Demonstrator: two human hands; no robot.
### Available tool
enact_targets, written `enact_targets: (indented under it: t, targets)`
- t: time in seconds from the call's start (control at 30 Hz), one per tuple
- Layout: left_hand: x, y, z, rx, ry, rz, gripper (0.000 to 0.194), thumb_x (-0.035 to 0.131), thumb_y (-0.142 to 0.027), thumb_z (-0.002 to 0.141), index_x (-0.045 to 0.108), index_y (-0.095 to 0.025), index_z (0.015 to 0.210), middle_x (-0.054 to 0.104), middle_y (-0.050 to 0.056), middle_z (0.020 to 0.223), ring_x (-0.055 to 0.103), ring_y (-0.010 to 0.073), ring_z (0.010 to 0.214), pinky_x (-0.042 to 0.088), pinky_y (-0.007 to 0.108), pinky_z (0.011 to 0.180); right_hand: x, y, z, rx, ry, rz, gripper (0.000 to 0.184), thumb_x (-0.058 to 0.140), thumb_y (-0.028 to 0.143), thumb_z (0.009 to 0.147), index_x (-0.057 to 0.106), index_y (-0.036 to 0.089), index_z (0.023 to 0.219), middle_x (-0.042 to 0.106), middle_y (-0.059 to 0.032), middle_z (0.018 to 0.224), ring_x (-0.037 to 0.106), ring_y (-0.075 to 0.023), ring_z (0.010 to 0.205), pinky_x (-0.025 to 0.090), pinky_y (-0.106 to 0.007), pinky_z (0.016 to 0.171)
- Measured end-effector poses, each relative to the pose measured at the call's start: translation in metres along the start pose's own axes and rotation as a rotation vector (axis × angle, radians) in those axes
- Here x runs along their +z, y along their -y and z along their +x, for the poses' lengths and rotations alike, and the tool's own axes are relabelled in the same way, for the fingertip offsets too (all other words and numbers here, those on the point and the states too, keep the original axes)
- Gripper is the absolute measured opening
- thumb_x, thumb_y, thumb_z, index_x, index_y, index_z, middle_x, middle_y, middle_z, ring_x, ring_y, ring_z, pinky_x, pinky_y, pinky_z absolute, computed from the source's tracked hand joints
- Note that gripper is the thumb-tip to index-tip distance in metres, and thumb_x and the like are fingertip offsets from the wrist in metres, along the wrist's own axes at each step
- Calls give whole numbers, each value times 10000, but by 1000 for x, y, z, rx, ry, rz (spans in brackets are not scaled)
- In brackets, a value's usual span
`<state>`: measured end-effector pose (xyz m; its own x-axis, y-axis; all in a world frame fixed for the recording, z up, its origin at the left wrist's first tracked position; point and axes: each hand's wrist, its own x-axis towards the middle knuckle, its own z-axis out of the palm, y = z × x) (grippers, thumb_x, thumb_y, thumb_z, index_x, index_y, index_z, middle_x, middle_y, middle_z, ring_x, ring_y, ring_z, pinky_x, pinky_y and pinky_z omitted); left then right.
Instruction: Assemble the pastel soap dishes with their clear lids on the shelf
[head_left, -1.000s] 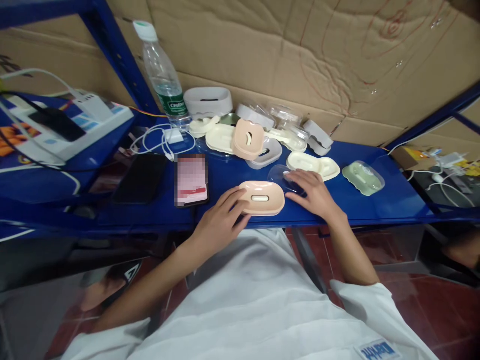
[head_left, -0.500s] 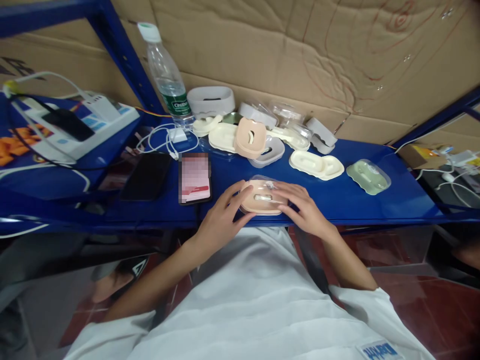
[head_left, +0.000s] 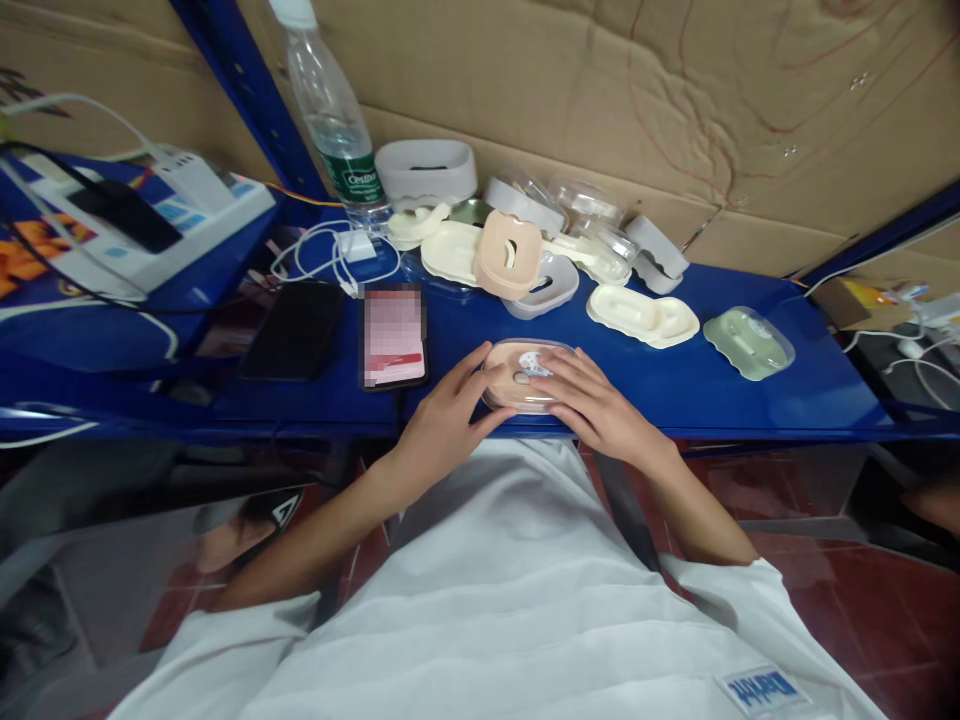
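A peach plastic box with a clear lid (head_left: 517,393) lies at the front edge of the blue table, close to my body. My left hand (head_left: 450,415) grips its left end, thumb at the front side and fingers over the top. From the other side my right hand (head_left: 596,405) covers the right half, fingers across the lid and thumb along the front rim. A white sticker shows on the lid between the hands. Beyond the hands stand a loose peach tray (head_left: 521,235), a grey tray (head_left: 559,283) and a cream tray (head_left: 630,312).
Grey bands (head_left: 426,172) and clear lids (head_left: 589,205) pile up along the cardboard wall. A green box with a clear lid (head_left: 750,345) sits to the right. Left are a lit phone (head_left: 394,345), a dark phone (head_left: 292,330), a white cable, a water bottle (head_left: 349,165) and a power strip (head_left: 154,230).
The clear lid now sits flatter over the peach box, and my right fingers have moved further across it. My view has shifted slightly.
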<state>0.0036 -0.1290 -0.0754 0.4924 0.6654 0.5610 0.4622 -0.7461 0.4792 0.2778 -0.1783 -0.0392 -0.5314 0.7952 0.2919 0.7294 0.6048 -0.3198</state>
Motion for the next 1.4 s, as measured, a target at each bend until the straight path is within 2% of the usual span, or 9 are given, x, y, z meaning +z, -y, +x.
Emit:
enact_targets:
  t: [0.13, 0.23, 0.33, 0.53, 0.67, 0.8, 1.0, 1.2, 1.4]
  targets:
    - [1, 1, 0, -1, 26, -19, 528, 698, -339, 1038, 499, -246, 1517, 544, 182, 1640, 574, 304, 1506, 545, 494, 1211, 8, -4, -1, 46, -77, -13, 638, 677, 383, 1049, 467, 425, 1651, 303, -18, 1798, 201, -354, 1690, 354, -652, 1328]
    - [1, -1, 1, -43, 71, -24, 622, 698, -332, 1035, 431, -248, 1590, 453, 190, 1707, 541, 325, 1533, 587, 486, 1160, 1, -10, -12, 44, -147, -56, 584, 672, 381, 1051, 524, 403, 1616, 425, -38, 1737, 278, -350, 1668, 382, -641, 1318]
    - [1, -4, 1, -77, 131, 5, 585, 662, -343, 1052, 454, -244, 1589, 446, 177, 1711, 568, 337, 1506, 633, 473, 1094, -26, -31, -37, 143, -277, -181, 550, 698, 400, 1035, 577, 385, 1572, 509, -63, 1679, 369, -366, 1626, 375, -665, 1305]
    - [4, -1, 0, -67, 176, 71, 440, 596, -351, 1079, 579, -217, 1498, 584, 153, 1591, 629, 319, 1434, 625, 469, 1107, -113, -145, -86, 541, -612, -496, 602, 789, 444, 962, 693, 136, 1471, 616, -287, 1511, 553, -406, 1445, 400, -576, 1224]
    - [7, 1, -1, -28, 151, 93, 369, 579, -365, 1087, 644, -212, 1416, 638, 148, 1522, 653, 313, 1392, 613, 478, 1124, -146, -218, -72, 846, -498, -559, 596, 836, 286, 904, 707, 48, 1435, 704, -330, 1342, 662, -340, 1251, 431, -481, 1106]
    - [7, 2, -1, 2, 145, 108, 324, 558, -356, 1098, 675, -197, 1355, 657, 153, 1488, 666, 312, 1366, 615, 485, 1120, -145, -247, -42, 966, -435, -533, 600, 857, 300, 874, 724, 98, 1424, 704, -316, 1372, 685, -316, 1178, 459, -455, 970]
    - [8, 2, -2, 18, 138, 112, 305, 563, -354, 1097, 705, -176, 1301, 664, 166, 1468, 663, 326, 1363, 617, 502, 1118, -129, -233, -32, 966, -356, -539, 441, 743, 296, 980, 747, 79, 1365, 723, -328, 1334, 675, -384, 1259, 426, -578, 1087]
    - [8, 3, -2, 31, 145, 108, 297, 559, -344, 1098, 707, -188, 1304, 659, 165, 1474, 652, 330, 1376, 607, 512, 1130, -84, -168, -53, 731, -282, -425, 516, 427, 414, 1124, 547, 213, 1584, 659, -163, 1527, 649, -328, 1383, 520, -529, 1134]
    - [6, 1, -1, 58, 147, 123, 301, 550, -330, 1102, 705, -158, 1294, 664, 174, 1459, 658, 330, 1367, 607, 497, 1130, -38, -101, -56, 488, -113, -355, 537, 491, 551, 1100, 583, 306, 1568, 430, -170, 1724, 469, -416, 1556, 401, -704, 1200]
